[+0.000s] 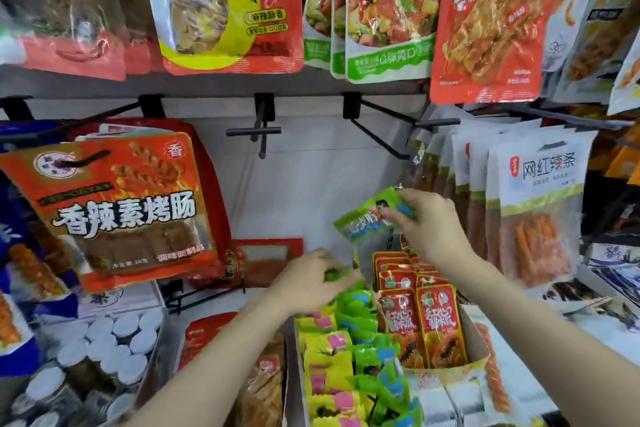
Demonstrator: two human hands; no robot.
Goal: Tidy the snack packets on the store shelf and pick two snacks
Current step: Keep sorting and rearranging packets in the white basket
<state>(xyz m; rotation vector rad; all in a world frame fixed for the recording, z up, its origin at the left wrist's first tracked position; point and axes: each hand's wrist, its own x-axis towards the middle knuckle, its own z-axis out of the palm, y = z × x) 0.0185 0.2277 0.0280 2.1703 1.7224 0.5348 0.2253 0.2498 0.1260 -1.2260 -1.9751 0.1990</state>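
My right hand (pixel 429 222) pinches a small green snack packet (pixel 367 218) and holds it up above the shelf boxes. Lower and to the left, my left hand (pixel 311 279) reaches into the far end of a row of green packets (pixel 363 329), fingers curled over one of them. Beside that row, yellow packets (pixel 325 357) with pink labels fill the left of the same box. To the right, red packets (pixel 420 322) stand upright in a cardboard box (pixel 478 362).
Large hanging packets surround the gap: an orange one (pixel 128 204) on the left, white ones (pixel 533 204) on the right, more overhead (pixel 225 7). Bare black pegs (pixel 256 130) jut out at centre. White-lidded jars (pixel 114 347) sit at lower left.
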